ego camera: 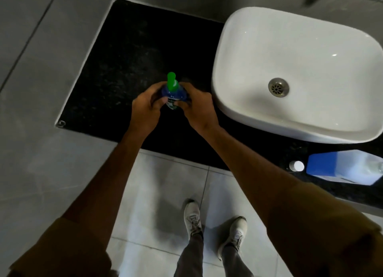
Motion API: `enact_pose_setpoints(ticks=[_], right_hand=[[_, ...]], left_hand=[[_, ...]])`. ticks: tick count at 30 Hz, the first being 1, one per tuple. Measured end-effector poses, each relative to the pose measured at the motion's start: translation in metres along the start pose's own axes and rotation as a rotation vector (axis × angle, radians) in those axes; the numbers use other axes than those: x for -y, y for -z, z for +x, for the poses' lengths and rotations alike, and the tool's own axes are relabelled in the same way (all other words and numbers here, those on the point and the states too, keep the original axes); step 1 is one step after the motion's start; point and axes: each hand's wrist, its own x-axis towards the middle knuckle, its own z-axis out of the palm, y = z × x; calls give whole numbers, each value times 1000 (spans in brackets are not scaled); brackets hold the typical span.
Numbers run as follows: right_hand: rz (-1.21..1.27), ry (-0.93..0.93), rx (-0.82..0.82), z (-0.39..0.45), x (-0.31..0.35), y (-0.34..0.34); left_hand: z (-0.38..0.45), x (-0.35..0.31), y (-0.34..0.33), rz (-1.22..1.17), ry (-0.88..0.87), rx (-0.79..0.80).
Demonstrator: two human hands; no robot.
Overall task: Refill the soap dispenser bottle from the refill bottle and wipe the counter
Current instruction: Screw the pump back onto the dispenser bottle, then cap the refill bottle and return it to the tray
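The soap dispenser bottle [173,94] is blue with a green pump head and stands on the black counter [128,54]. My left hand [146,108] wraps its left side and my right hand [196,106] wraps its right side, so most of its body is hidden. The refill bottle [344,166], clear with a blue label, lies on its side at the counter's front right. Its white cap [296,166] sits just left of it.
A white basin [238,102] with a metal drain [278,87] fills the counter's right side. Grey tiled walls close the left and back. My shoes [192,218] stand on the tiled floor below the counter's front edge.
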Motion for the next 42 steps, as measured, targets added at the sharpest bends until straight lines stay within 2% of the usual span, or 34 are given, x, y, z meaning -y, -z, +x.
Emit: enact_pose_setpoints(ticks=[10,13,15,17,19,26,30,33,36,39,42], right_hand=[[8,-37,36,-3,2,-1],[21,-90,44,-9,2,5],[75,-128,-9,-24,-5,15],[111,-157,-82,-52,-17,26],[117,-189,-137,-97,-34,40],[49,-516,-259,-292,-97,120],[73,-678,-547,-325,-129,191],[175,-636,-611,-310,-145,245],[235,-520,-501,-285,-154,287],[165,-448,-393,-268,-156,311],[148,-484,-286,-258,-152,318]], left_hand=[[-1,6,-3,-14,50,44],[-14,10,-9,-127,95,-99],[-33,12,-16,-102,122,-270],[-60,9,-29,-28,113,-356],[-90,-3,-52,28,13,-274],[-156,-86,-175,95,-227,272],[-163,-130,-250,299,-336,378],[-162,-146,-294,504,-330,488],[-164,-144,-315,561,-320,509],[-166,-145,-317,420,-216,413],[-163,-164,-308,258,-129,275]])
